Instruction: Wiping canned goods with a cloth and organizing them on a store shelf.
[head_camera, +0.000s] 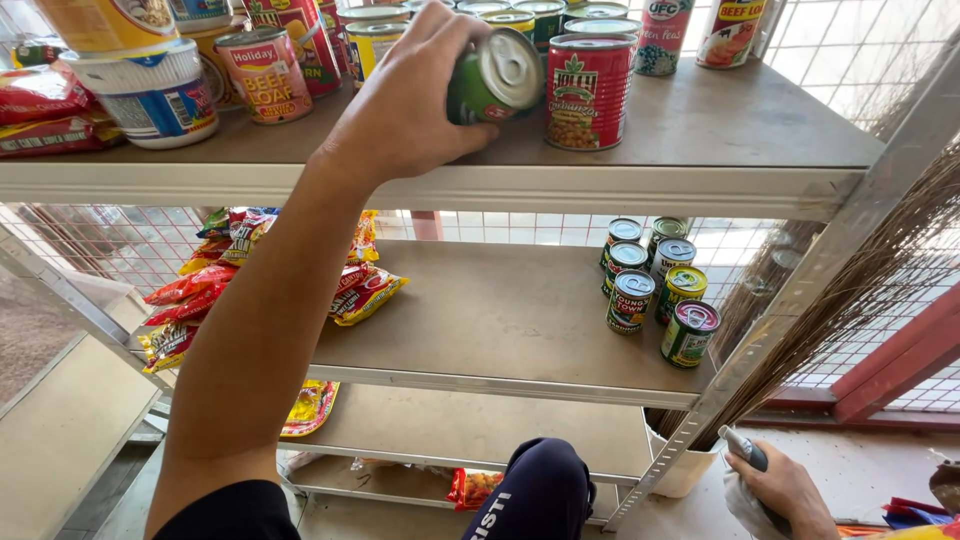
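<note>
My left hand reaches up to the top shelf and grips a small green can, tilted so its silver lid faces me. The can touches a larger red can standing just right of it. My right hand is low at the bottom right, closed around a white cloth and a small dark-capped object. My knee in dark fabric shows at the bottom centre.
More cans and tubs crowd the top shelf's back and left. The middle shelf carries several small cans at right and snack packets at left. A broom leans at right beside wire mesh. A white bucket stands below.
</note>
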